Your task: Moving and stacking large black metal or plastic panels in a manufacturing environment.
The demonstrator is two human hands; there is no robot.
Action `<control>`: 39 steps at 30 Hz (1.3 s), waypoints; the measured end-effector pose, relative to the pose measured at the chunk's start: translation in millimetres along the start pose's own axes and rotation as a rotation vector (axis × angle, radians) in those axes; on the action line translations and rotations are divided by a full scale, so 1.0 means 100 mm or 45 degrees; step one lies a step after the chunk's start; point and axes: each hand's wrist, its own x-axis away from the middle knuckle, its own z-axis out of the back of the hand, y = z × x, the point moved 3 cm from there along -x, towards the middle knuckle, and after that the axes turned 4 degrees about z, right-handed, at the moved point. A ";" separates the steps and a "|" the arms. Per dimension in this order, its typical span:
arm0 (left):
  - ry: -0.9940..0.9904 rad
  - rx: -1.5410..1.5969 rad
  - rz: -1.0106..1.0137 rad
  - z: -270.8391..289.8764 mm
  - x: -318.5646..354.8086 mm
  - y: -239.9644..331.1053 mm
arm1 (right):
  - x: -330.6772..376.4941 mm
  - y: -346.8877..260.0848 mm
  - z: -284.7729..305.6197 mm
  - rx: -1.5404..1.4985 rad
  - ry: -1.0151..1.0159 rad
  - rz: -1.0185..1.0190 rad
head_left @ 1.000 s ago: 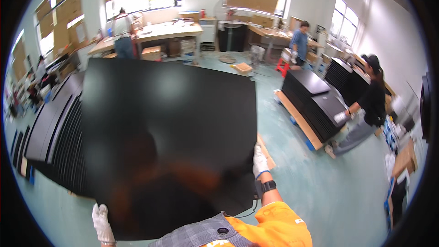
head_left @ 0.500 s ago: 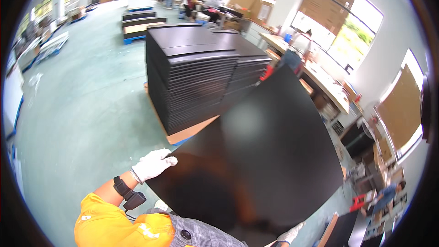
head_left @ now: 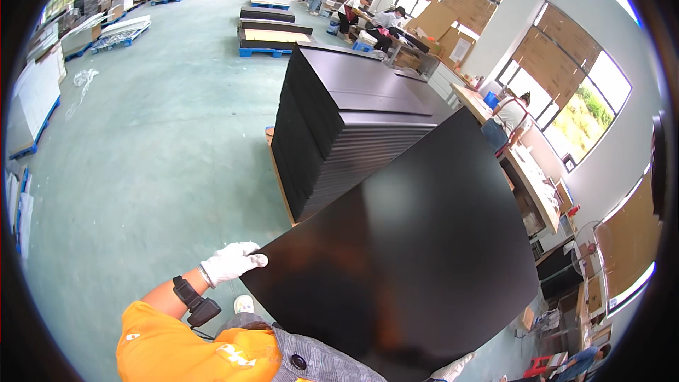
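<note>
Your view: compared with half a second ago, you have turned a little further left; the dark stack [head_left: 315, 124] now sits nearer the middle of the picture, and more of the green floor [head_left: 163, 163] shows on your left.
Against a second ago: the stack was left of your load and partly behind it; now it stands ahead of you, and the person with a dark cap beside a loaded pallet has gone out of view.
Side bench: the long bench [head_left: 532, 189], with a person in a white top [head_left: 511, 119] at it, has shifted to the right.
Black panel: you carry the black panel [head_left: 445, 262] in front of your body, over the floor, one corner pointing up and covering part of the stack; whether they touch, you cannot tell from here.
Panel face: large, flat, smooth and faintly glossy, with a soft pale glare near the upper middle and a dark, orange-tinged reflection at lower left.
Left hand: your gloved left hand [head_left: 232, 263] grips the panel by its left corner.
Right hand: your gloved right hand [head_left: 453, 368] is at the panel's lower edge, partly cut off; how its fingers close cannot be told.
</note>
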 end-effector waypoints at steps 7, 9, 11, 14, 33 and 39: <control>-0.015 0.963 0.166 0.81 -0.34 -0.97 | 0.47 -0.21 -0.90 0.007 -0.021 0.020; 0.025 1.161 0.244 0.99 -0.42 -1.22 | 0.57 -0.27 -1.12 0.006 -0.029 0.031; 0.000 1.737 0.096 1.09 -0.49 -1.30 | 0.61 -0.32 -1.33 0.003 -0.048 0.041; -0.054 2.037 0.081 1.16 -0.67 -1.22 | 0.55 -0.27 -1.62 -0.014 -0.100 0.067; -0.247 1.904 -0.238 2.64 -3.73 0.42 | 0.35 -2.54 -4.70 -0.397 -0.634 0.063; -0.115 1.714 -0.278 2.94 -4.79 0.62 | 0.17 -2.77 -5.48 -0.469 -0.647 -0.178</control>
